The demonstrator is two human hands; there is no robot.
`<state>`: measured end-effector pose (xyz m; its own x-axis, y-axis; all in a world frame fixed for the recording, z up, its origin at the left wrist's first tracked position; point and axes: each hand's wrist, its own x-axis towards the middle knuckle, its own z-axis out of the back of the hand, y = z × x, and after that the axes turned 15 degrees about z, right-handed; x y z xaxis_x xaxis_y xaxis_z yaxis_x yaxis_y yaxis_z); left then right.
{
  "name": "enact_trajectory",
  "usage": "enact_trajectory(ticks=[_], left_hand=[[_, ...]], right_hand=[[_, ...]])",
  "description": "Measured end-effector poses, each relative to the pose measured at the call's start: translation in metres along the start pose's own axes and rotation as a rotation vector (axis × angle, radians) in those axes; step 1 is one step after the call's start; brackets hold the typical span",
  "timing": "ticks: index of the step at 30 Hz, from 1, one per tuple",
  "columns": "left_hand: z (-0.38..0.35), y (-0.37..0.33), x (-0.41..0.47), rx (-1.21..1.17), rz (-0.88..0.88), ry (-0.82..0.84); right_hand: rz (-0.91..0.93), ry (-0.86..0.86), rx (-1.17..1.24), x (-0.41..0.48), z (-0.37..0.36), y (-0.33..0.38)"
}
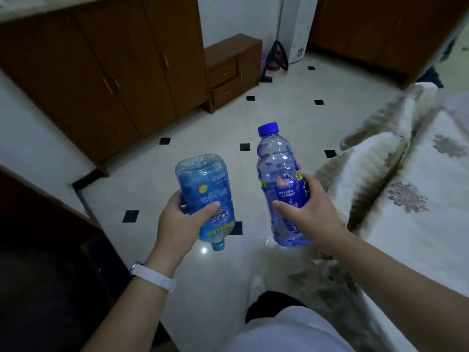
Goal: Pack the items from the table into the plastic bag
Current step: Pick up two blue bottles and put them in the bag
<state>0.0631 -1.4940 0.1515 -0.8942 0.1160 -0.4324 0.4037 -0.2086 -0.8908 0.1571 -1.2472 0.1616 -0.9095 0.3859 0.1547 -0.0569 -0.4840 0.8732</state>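
Note:
My left hand (pixel 179 222) grips a light-blue plastic bottle (pixel 205 196) held upside down, its teal cap pointing at the floor. My right hand (pixel 311 212) grips a darker blue bottle (pixel 280 179) held upright, blue cap on top. Both bottles hang in the air above the tiled floor, a short gap between them. No plastic bag and no table top with items show in the head view.
Brown wardrobes (pixel 101 72) line the left wall, with a small drawer cabinet (pixel 232 72) beyond. A bed with a patterned cover (pixel 411 194) fills the right. A dark piece of furniture (pixel 38 250) stands at the lower left. White floor with black squares (pixel 228 128) lies ahead.

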Motion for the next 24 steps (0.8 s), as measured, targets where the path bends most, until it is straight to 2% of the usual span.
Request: enact_trajectory(ticks=[6, 12, 19, 24], left_hand=[[0.009, -0.019, 0.077, 0.032, 0.041, -0.06], [-0.01, -0.084, 0.173, 0.123, 0.07, -0.044], [-0.054, -0.172, 0.265, 0.095, -0.019, 0.008], [-0.095, -0.211, 0.325, 0.092, -0.036, 0.121]], right_hand=[[-0.02, 0.064, 0.009, 0.084, -0.048, -0.021], [-0.059, 0.045, 0.04, 0.197, -0.077, -0.031], [-0.001, -0.023, 0.067, 0.305, -0.053, -0.026], [-0.006, -0.126, 0.041, 0.351, -0.028, -0.04]])
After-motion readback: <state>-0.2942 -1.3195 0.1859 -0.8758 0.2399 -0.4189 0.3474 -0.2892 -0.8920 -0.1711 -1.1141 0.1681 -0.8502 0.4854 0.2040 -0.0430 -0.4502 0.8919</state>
